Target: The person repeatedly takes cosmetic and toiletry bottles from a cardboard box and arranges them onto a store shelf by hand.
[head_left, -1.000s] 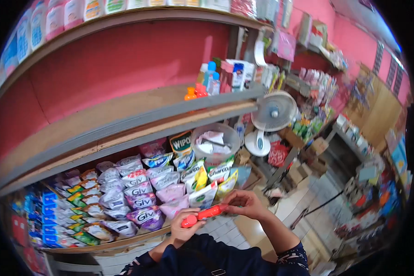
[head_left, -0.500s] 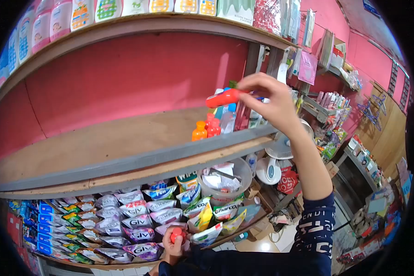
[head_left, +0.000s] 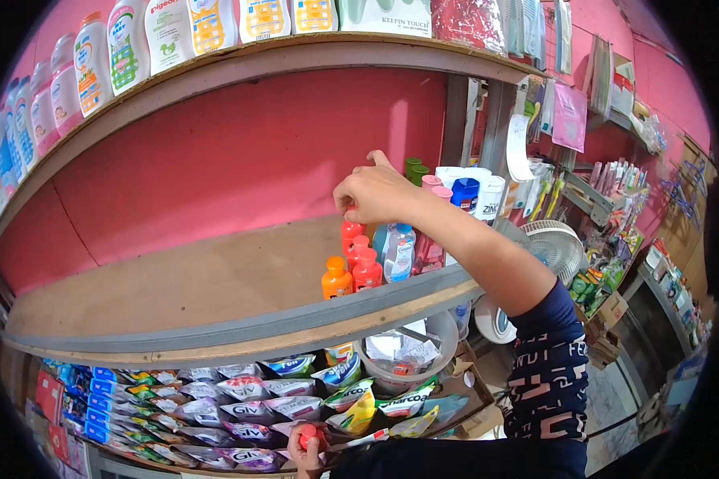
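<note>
My right hand point(head_left: 375, 191) reaches over the middle shelf, its fingers closed at the top of a red bottle point(head_left: 351, 233) behind the other small bottles. The bottle stands upright at the shelf board; whether its base rests on it is hidden. Just in front are two more red bottles point(head_left: 367, 271) and an orange bottle point(head_left: 337, 278). To their right is a clear bottle with a blue tint point(head_left: 398, 251). Low in the view, my left hand point(head_left: 302, 457) is wrapped round a red bottle point(head_left: 308, 435), of which mostly the cap end shows.
The middle shelf point(head_left: 176, 271) has a grey front edge point(head_left: 216, 321). Baby-product bottles point(head_left: 128, 48) line the shelf above. Below are soap pouches point(head_left: 248, 411) and a clear tub point(head_left: 411, 367) holding papers. White and blue bottles point(head_left: 465, 195) stand right of my forearm, near a fan point(head_left: 553, 243).
My right hand has brought its red bottle from the air, tilted, down and left to stand upright behind the others. My left hand still holds its bottle. The camera view has shifted.
</note>
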Motion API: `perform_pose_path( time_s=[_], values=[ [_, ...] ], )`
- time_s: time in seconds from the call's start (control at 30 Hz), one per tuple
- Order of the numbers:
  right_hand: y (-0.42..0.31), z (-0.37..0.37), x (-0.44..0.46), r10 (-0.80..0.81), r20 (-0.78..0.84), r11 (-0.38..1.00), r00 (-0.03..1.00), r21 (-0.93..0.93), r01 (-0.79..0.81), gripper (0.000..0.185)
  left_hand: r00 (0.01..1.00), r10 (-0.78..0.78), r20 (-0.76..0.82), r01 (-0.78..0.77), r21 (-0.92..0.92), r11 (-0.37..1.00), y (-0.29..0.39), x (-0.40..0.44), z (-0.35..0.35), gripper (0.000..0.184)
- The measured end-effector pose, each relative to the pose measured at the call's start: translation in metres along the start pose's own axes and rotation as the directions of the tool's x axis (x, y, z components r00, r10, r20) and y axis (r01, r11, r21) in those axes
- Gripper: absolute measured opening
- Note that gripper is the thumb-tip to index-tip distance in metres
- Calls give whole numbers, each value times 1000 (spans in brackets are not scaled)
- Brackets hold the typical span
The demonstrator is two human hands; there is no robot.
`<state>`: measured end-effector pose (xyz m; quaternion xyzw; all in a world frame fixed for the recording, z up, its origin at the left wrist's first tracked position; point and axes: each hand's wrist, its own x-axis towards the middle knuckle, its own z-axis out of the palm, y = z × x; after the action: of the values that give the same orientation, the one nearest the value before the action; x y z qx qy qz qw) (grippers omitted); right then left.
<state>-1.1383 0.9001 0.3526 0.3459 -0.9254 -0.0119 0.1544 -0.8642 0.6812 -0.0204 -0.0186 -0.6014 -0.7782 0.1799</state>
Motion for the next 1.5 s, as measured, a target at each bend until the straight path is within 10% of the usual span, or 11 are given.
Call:
perform_pose_path(
  time_s=[1.1,1.5],
  values=[
    [-12,6,13,-23,221,994,975,-103,47,12,998,51,-35,-50,37,998,1,14,8,42],
    [-66,-48,-31,-248,-413,951,876,70,302,20,961,-81,264,141,-220,965,74,64,24,61]
  ],
)
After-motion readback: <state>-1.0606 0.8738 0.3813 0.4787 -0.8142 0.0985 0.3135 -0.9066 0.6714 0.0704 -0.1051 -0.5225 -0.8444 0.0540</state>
